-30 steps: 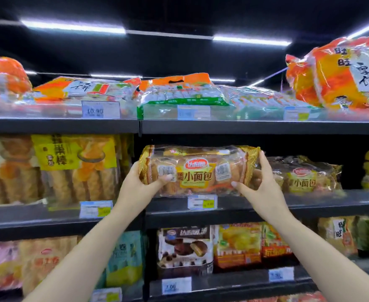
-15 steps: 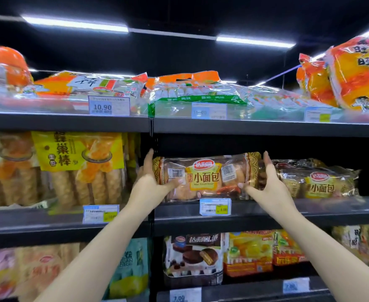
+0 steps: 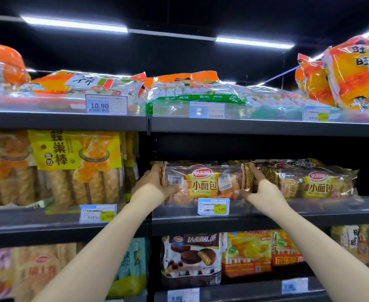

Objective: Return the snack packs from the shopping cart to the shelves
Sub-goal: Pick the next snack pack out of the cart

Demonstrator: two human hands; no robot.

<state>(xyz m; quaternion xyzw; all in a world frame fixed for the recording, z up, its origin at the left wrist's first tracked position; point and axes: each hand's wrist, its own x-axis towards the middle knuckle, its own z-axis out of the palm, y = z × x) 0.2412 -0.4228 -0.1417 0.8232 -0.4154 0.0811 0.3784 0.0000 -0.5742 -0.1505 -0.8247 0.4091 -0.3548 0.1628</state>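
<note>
Now we are settling the bread pack [image 3: 203, 182], lower than a second ago, onto the shelf [image 3: 266, 211], left hand [image 3: 152, 182] and right hand [image 3: 258, 188] fingers gripping its nine and three o'clock ends.

Left fingers: those of the left hand [image 3: 152, 182] go behind the bread pack [image 3: 203, 182]'s end; only the thumb shows.
Right fingers: the right hand [image 3: 258, 188] wraps the pack's gold end seal; the tips pass out of sight behind it.
Pack base: hidden by the price tag [image 3: 213, 206] and shelf lip [image 3: 310, 209]; probably resting on the shelf, but I cannot tell.
Neighbour pack [image 3: 316, 182]: its left end sits behind the right hand.
Top-right bags [image 3: 353, 75]: cut by the right edge.
Lower-left packs [image 3: 16, 271]: blurred, print unreadable.
Top-shelf tag [image 3: 207, 110]: price washed out by glare.
Arms: elbows cut by the bottom edge.
</note>
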